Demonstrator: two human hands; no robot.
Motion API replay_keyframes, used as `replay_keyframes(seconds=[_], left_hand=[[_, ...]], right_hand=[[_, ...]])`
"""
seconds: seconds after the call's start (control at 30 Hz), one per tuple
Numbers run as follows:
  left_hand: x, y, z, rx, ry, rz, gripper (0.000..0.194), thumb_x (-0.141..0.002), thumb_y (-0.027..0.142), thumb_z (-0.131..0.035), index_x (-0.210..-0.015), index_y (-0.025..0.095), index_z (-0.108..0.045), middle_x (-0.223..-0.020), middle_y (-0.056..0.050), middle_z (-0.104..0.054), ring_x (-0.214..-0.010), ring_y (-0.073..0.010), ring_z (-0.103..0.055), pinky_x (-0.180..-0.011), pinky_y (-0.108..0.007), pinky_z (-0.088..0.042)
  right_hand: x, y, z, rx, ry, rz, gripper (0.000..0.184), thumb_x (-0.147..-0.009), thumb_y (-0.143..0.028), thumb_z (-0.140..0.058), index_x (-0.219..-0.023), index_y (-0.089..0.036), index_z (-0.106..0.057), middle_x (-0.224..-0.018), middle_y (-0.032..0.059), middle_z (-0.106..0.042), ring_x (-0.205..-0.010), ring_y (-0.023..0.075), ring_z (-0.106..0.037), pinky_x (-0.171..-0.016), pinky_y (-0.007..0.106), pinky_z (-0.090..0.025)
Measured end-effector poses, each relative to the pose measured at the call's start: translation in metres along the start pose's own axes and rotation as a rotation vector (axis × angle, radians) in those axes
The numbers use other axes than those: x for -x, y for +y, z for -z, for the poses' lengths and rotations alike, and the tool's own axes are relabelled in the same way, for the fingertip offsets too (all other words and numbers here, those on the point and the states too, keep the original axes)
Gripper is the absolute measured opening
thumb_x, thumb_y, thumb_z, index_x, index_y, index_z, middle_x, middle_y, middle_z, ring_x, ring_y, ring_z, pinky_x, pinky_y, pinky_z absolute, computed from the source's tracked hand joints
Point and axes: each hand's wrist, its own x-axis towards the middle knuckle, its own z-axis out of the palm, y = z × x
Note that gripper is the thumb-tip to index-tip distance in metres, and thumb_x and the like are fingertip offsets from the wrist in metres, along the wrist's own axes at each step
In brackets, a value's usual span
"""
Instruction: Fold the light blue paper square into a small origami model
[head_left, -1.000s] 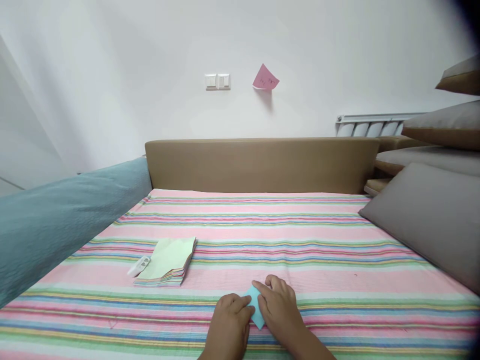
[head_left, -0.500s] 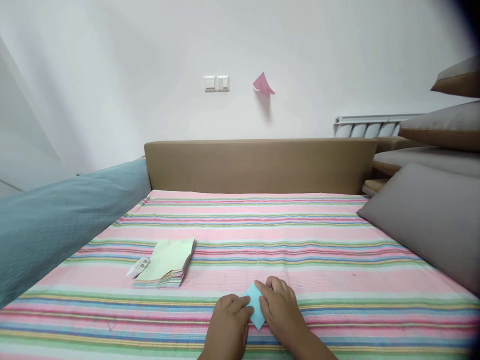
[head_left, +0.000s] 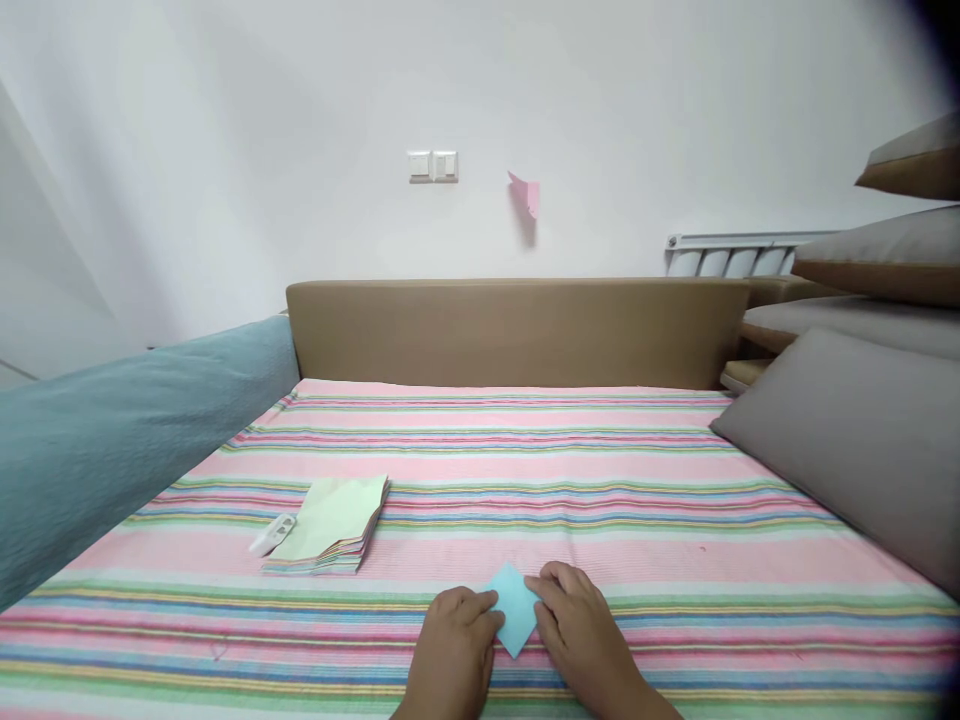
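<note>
A small folded piece of light blue paper (head_left: 514,612) lies diamond-wise on the striped bedspread, one corner pointing at me. My left hand (head_left: 456,640) grips its left corner, with thumb and forefinger on the edge. At the opposite corner, my right hand (head_left: 576,622) holds the paper between thumb and forefinger, the other fingers curled behind. The upper face of the paper shows between both hands; its underside is hidden.
A stack of coloured paper (head_left: 330,520), pale green on top, lies at the left beside a white handheld object (head_left: 273,535). Grey cushions (head_left: 855,430) pile up at the right. A blue-covered side (head_left: 150,420) borders the left, a brown headboard (head_left: 517,330) the back.
My right hand has slid right off the paper's upper part to its right corner, uncovering more of the blue face. My left hand stays put. The pink note on the wall has flapped downward.
</note>
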Motion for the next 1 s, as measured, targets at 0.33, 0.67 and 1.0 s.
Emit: replay_keyframes(seconds=[0.33, 0.67, 1.0], left_hand=[[0.001, 0.003, 0.002, -0.005, -0.115, 0.168, 0.05, -0.072, 0.002, -0.04, -0.118, 0.018, -0.049, -0.087, -0.006, -0.062, -0.081, -0.0221, -0.056, -0.073, -0.037, -0.045], [0.0, 0.003, 0.003, 0.023, -0.16, 0.177, 0.054, -0.069, 0.002, -0.041, -0.119, 0.021, -0.047, -0.089, -0.005, -0.061, -0.083, -0.0216, -0.054, -0.076, -0.036, -0.042], [-0.001, 0.003, 0.005, 0.039, -0.157, 0.173, 0.054, -0.066, 0.0, -0.042, -0.115, 0.021, -0.051, -0.087, -0.004, -0.061, -0.083, -0.0216, -0.054, -0.075, -0.035, -0.043]], right_hand=[[-0.001, -0.024, 0.006, -0.102, -0.107, 0.263, 0.03, -0.075, -0.01, -0.044, -0.094, -0.026, -0.061, -0.086, 0.0001, -0.057, -0.082, 0.0165, -0.048, -0.081, 0.035, -0.033], [0.001, -0.024, 0.002, -0.085, -0.155, 0.265, 0.042, -0.071, -0.008, -0.046, -0.102, -0.032, -0.061, -0.093, 0.0006, -0.052, -0.088, 0.0175, -0.046, -0.082, 0.036, -0.032], [0.003, -0.018, 0.004, -0.1, -0.116, 0.297, 0.033, -0.066, -0.005, -0.046, -0.083, -0.027, -0.063, -0.086, -0.0014, -0.052, -0.084, 0.0149, -0.047, -0.079, 0.033, -0.033]])
